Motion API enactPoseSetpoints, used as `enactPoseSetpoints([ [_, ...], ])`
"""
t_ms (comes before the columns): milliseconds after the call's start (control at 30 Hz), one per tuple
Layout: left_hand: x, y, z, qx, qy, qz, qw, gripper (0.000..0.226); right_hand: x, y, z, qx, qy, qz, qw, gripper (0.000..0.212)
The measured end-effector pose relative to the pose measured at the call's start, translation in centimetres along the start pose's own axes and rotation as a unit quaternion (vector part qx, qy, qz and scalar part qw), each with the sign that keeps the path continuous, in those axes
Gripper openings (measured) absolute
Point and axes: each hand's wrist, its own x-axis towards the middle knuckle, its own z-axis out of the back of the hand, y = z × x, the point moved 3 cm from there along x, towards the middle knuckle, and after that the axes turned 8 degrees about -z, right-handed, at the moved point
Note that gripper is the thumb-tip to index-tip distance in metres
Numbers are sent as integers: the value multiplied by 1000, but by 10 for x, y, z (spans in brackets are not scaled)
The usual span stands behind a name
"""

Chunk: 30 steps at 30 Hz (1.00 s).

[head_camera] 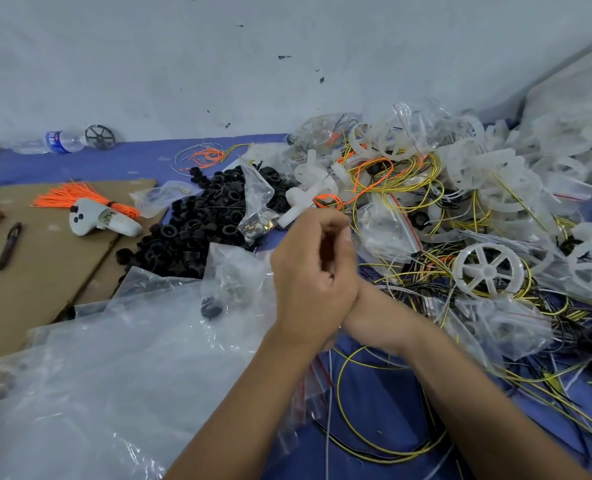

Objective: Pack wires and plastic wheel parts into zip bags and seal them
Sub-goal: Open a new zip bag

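Note:
My left hand (308, 282) is raised over the middle of the blue table, its back toward me and its fingers curled. My right hand (367, 306) lies behind it, mostly hidden, so its grip cannot be seen. A thin white wire (329, 393) and a yellow wire loop (339, 375) hang down from under the joined hands. A white spoked plastic wheel (488, 270) lies to the right on a tangle of yellow and black wires (408, 188). Clear zip bags with red strips (388, 233) are mixed into that pile. More small zip bags (317, 386) lie under my left forearm.
A heap of black rubber rings (201, 223) sits left of the hands. A big clear plastic sheet (114, 358) covers the near left. On the cardboard (45, 278) lie an orange wire bundle (65, 197), a white controller (104, 221) and a pen (8, 245). A bottle (58, 142) lies by the wall.

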Motion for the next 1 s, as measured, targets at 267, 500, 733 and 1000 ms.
enactPoseSetpoints([
  [267,-10,5,-12,-9,49,10,999,13,5,3,27,-294,-243,92,920,29],
  [500,-16,22,-14,-14,28,80,996,16,9,-10,31,-192,-162,50,967,34],
  [733,-25,37,-23,-70,56,173,981,15,-6,6,54,-386,-470,55,792,24],
  [1000,-36,46,-36,-146,123,241,952,23,-30,4,89,-429,-633,-153,626,48],
])
